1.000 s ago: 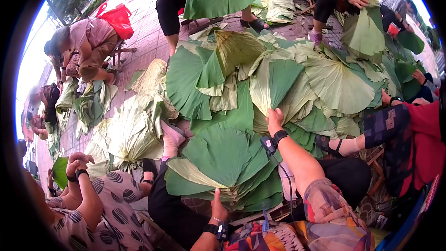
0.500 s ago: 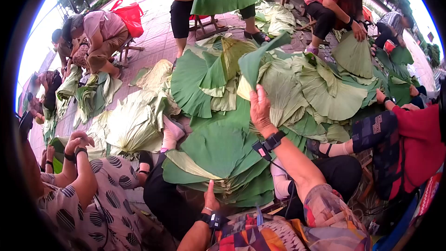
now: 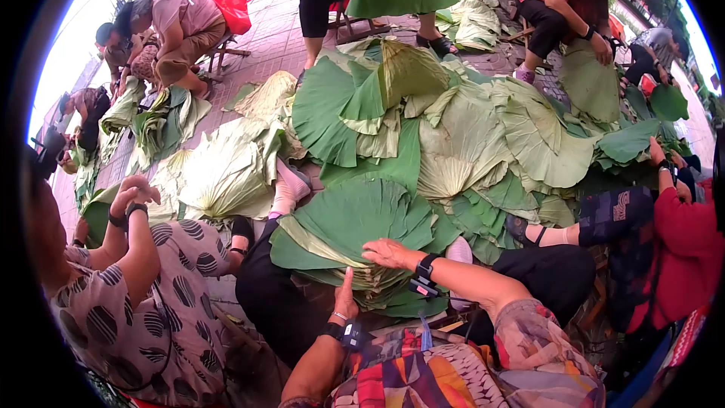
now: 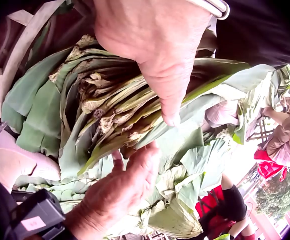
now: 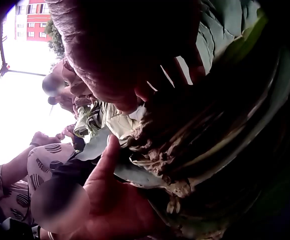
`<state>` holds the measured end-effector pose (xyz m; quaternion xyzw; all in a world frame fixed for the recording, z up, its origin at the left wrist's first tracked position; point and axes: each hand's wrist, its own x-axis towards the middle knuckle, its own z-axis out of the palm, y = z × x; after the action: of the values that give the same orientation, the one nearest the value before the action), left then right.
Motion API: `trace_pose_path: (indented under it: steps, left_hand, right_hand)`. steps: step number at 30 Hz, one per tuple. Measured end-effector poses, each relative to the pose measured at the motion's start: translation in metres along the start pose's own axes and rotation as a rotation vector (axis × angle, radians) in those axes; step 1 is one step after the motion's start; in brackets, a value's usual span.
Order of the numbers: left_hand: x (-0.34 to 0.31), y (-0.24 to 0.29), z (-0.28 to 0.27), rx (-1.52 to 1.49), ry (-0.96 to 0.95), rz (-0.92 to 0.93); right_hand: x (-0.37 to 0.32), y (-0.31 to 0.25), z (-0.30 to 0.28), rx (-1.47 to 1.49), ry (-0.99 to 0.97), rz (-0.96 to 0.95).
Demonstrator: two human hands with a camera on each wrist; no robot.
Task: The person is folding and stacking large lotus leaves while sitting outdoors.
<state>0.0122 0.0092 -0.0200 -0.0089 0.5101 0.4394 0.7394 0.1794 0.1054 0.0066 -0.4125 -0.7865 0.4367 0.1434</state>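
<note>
A thick fan of layered green leaves (image 3: 355, 211) lies in front of my lap, with a pale folded strip on its left. At its near edge my left hand (image 3: 346, 298) grips the brown, gathered leaf ends (image 4: 112, 115), thumb on top; its fingers are mostly hidden underneath. My right hand (image 3: 389, 253) rests over the near part of the top leaf, its fingers extended and pointing left. In the left wrist view, the right hand (image 4: 117, 195) is beside the gathered ends, across from the left hand (image 4: 150, 45). The right wrist view is dark around the leaf layers.
A large heap of green and pale leaves (image 3: 461, 143) spreads beyond the fan. A paler pile (image 3: 223, 181) lies to the left. Seated people surround the heap, one close on my left in a patterned top (image 3: 143, 317), another on the right in red.
My right hand has come back from the far heap to the fan; the leaf it held up is no longer in it. My left hand has stayed at the near edge.
</note>
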Motion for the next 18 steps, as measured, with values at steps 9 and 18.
trace_pose_path:
  steps: [9, 18]
  left_hand:
    - [0.000, -0.004, 0.003, 0.047, 0.110, 0.057]
    - [-0.001, -0.005, 0.005, 0.089, 0.105, 0.082]
  right_hand:
    - [0.011, 0.174, -0.045, 0.427, 0.984, 0.541]
    - [-0.041, 0.175, -0.100, 1.143, 1.090, 0.731]
